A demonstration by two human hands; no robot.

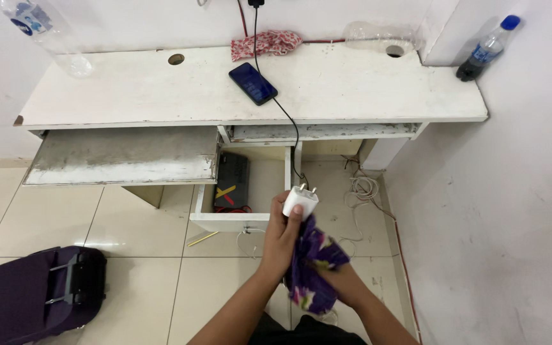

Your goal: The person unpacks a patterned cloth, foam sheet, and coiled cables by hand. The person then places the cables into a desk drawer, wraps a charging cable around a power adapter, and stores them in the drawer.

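Observation:
My left hand holds a white charger plug with its two prongs pointing up, in front of the open drawer. A black cable runs from the plug up to a dark phone lying on the white desk. My right hand grips a purple flowered cloth that is bunched against the underside of the plug, touching my left fingers.
An open drawer holds a black box with red and yellow marks. A pulled-out keyboard shelf juts at left. A purple suitcase lies on the tiled floor. Bottles stand at both desk corners, a patterned cloth lies at the back, and loose cables lie on the floor by the right wall.

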